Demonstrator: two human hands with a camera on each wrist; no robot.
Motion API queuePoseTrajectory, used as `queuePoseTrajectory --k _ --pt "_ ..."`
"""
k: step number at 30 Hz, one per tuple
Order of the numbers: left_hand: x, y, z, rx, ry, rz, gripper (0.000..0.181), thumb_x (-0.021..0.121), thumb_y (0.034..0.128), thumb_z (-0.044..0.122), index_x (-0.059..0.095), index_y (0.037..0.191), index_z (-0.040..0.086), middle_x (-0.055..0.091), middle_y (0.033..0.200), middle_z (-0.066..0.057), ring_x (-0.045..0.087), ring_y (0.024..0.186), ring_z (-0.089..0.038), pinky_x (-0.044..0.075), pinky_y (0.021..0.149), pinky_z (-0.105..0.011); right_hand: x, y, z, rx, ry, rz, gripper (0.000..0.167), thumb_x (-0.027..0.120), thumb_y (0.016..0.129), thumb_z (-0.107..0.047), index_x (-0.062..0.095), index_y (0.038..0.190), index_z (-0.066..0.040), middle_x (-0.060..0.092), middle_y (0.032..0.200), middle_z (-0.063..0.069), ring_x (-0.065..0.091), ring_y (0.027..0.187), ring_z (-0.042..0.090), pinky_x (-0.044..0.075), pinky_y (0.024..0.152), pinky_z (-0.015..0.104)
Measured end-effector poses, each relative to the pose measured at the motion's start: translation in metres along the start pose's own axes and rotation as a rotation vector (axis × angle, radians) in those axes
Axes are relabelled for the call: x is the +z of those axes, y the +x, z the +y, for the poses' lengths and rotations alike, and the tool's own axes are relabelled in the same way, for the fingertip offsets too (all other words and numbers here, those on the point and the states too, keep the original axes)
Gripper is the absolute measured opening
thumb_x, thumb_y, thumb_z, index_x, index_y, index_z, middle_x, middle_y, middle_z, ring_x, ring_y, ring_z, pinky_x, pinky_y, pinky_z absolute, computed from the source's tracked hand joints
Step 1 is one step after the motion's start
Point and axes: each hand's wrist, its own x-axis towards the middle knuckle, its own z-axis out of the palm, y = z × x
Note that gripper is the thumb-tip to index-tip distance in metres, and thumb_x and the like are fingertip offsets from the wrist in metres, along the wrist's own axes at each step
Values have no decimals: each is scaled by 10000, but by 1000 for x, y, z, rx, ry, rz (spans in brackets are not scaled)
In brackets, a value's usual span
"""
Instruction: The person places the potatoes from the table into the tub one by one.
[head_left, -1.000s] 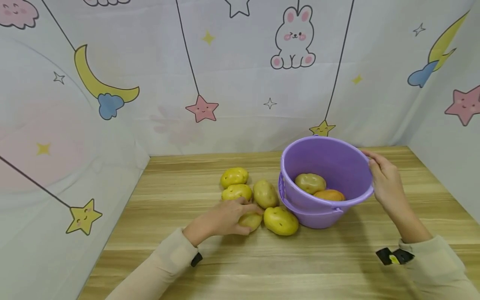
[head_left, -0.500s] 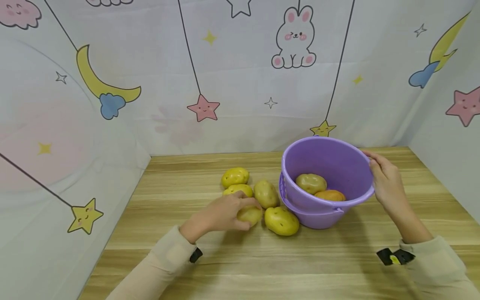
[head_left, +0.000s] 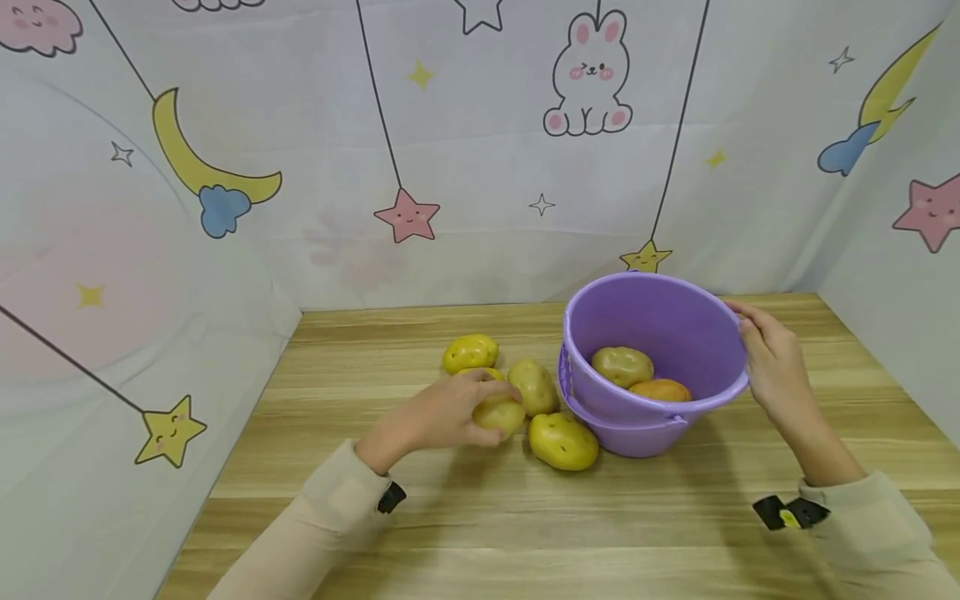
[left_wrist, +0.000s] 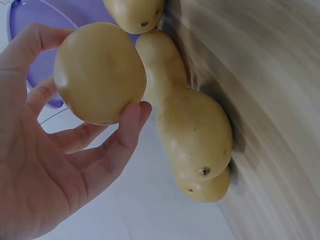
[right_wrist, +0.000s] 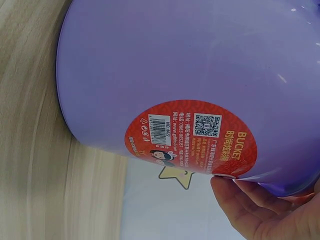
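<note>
Your two hands are apart, one at either side of the purple bucket [head_left: 686, 329]. Your left hand [head_left: 442, 414], left of the bucket, pinches a pale potato [head_left: 501, 415] between thumb and fingers; in the left wrist view it looks clear of the wooden table [head_left: 592, 533]. Your right hand [head_left: 776, 358] grips the rim on the bucket's right side, fingers partly hidden. In the right wrist view, a red label [right_wrist: 192, 137] shows on the bucket's outer wall.

Inside the bucket: one brownish potato [head_left: 622, 367], and beside it an orange item [head_left: 660, 390], its lower part hidden by the near rim.

Left of the bucket, on the table: a greenish potato [head_left: 532, 387] just beside it; a large yellow potato [head_left: 563, 442] just beside its near left side; farther off, a far yellow potato [head_left: 470, 354] and a half-hidden yellow potato [head_left: 480, 374], partly covered by your left hand. Behind the bucket hangs a white printed cloth [head_left: 480, 150].
</note>
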Motion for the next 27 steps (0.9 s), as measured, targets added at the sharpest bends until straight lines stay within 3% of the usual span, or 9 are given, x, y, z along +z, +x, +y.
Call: queuePoseTrajectory --k 9,16,21,27 --pt "-14 2 3 -23 11 53 453 718 857 358 612 1294 298 556 1195 -55 544 980 -159 506 820 -364 0 0 0 7 -8 5 436 336 1081 -164 507 1377 108 567 1259 317 509 908 -74 424 742 64" --pt "-23 5 6 -12 -5 87 461 731 859 321 603 1301 302 556 1207 -42 542 1038 -184 495 858 -385 0 0 -1 11 -17 3 440 339 1080 -174 511 1377 102 572 1257 321 511 891 -71 423 724 65" --pt "-28 8 7 -19 -14 96 478 713 851 328 590 1313 305 567 1200 -58 555 981 -195 498 803 -370 1 0 -2 7 -18 6 438 340 1079 -171 516 1371 104 575 1249 324 509 883 -76 421 720 64" --pt "-40 14 12 15 -19 150 488 681 841 325 607 1320 275 577 1262 -81 567 1019 -200 497 816 -363 0 0 -2 1 -5 5 438 334 1079 -164 508 1377 106 568 1257 321 508 905 -70 417 740 63"
